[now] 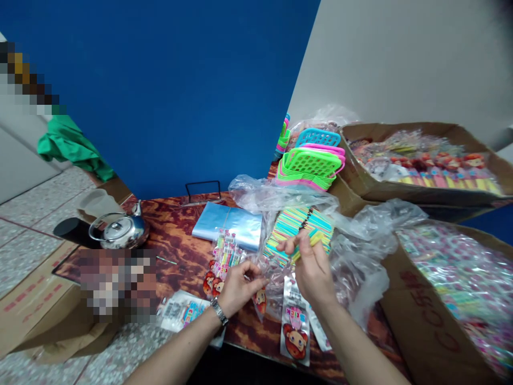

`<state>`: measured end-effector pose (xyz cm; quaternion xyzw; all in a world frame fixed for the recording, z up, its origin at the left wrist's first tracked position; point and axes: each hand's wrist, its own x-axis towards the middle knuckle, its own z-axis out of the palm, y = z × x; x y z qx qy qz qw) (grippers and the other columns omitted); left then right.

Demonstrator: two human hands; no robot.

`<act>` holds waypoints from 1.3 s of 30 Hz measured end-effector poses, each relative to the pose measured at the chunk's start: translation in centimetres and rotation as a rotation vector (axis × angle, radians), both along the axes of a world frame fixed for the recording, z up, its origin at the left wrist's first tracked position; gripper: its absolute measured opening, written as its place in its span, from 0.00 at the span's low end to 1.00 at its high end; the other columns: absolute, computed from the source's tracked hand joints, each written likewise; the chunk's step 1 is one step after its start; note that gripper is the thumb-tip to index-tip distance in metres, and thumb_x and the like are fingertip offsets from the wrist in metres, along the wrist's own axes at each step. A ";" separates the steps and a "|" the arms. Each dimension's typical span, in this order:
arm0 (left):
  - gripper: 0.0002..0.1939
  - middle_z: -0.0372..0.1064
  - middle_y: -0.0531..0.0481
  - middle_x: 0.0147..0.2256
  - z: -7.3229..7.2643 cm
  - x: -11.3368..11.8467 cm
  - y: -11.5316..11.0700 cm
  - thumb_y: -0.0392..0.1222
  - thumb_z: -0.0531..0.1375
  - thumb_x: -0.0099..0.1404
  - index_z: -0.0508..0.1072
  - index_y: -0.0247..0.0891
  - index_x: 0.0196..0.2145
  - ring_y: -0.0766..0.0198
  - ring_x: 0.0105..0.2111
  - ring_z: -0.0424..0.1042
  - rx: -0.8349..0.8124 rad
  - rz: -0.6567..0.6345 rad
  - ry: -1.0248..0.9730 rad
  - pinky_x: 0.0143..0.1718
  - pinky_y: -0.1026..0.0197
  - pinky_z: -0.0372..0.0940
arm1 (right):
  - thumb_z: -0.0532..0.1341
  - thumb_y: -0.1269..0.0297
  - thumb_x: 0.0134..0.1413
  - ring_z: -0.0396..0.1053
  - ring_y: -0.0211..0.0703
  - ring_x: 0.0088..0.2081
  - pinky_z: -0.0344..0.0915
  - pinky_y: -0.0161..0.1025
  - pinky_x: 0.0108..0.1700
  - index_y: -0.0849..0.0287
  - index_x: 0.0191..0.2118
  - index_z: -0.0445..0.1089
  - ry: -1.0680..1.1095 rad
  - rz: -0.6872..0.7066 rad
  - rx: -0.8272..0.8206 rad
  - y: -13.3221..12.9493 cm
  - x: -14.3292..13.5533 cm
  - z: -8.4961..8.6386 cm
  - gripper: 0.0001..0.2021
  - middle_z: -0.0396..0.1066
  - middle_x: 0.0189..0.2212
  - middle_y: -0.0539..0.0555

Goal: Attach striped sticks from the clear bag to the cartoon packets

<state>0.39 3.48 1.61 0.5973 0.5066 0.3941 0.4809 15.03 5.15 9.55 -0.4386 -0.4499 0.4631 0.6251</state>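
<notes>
My right hand (316, 270) is closed around a few thin yellow and green sticks (315, 238), above a pile of colourful sticks (286, 227) in an opened clear plastic bag. My left hand (240, 289), with a metal watch on the wrist, pinches the edge of a clear packet (260, 302) printed with a red-haired cartoon head; its fingertips partly hide the packet's top. Left of it lie filled stick packets (226, 256). Between my forearms rests a flat printed packet (295, 331), and more printed packets (186, 310) lie by my left forearm.
A stack of blue plastic film (228, 224) lies behind my left hand. Stacked plastic baskets (312, 160) stand at the back. Cardboard boxes of packets (425, 195) crowd the right side. On the left are a steel kettle (122, 232) and an open carton (44, 299). A blue panel (180, 96) rises behind.
</notes>
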 end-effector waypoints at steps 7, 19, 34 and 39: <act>0.10 0.67 0.52 0.24 0.4 0.4 -0.2 0.44 0.63 0.52 0.69 0.34 0.25 0.67 0.23 0.65 0.044 0.004 0.037 0.25 0.67 0.60 | 0.45 0.58 0.62 0.62 0.42 0.44 0.54 0.44 0.52 0.55 0.31 0.60 -0.315 -0.071 0.132 -0.4 -2.0 -0.9 0.13 0.65 0.29 0.51; 0.06 0.70 0.50 0.26 1.3 -0.3 0.3 0.41 0.62 0.56 0.72 0.36 0.28 0.65 0.26 0.67 0.260 0.008 0.115 0.27 0.66 0.62 | 0.49 0.60 0.59 0.57 0.49 0.54 0.52 0.52 0.56 0.54 0.51 0.59 -0.628 -0.002 0.221 -1.2 2.1 -1.8 0.16 0.61 0.50 0.58; 0.05 0.70 0.48 0.27 1.7 -0.3 0.1 0.39 0.58 0.59 0.72 0.37 0.29 0.65 0.26 0.67 0.321 -0.036 0.141 0.27 0.65 0.62 | 0.61 0.56 0.48 0.58 0.55 0.53 0.54 0.56 0.53 0.53 0.52 0.63 -1.137 0.199 0.414 -0.4 1.6 -0.1 0.24 0.63 0.51 0.59; 0.05 0.68 0.49 0.26 1.6 -0.1 0.0 0.38 0.58 0.59 0.71 0.37 0.28 0.65 0.26 0.66 0.347 -0.026 0.171 0.28 0.65 0.60 | 0.54 0.65 0.56 0.57 0.52 0.52 0.50 0.55 0.54 0.54 0.33 0.69 -1.099 0.172 0.427 -0.3 -0.2 0.1 0.07 0.68 0.45 0.55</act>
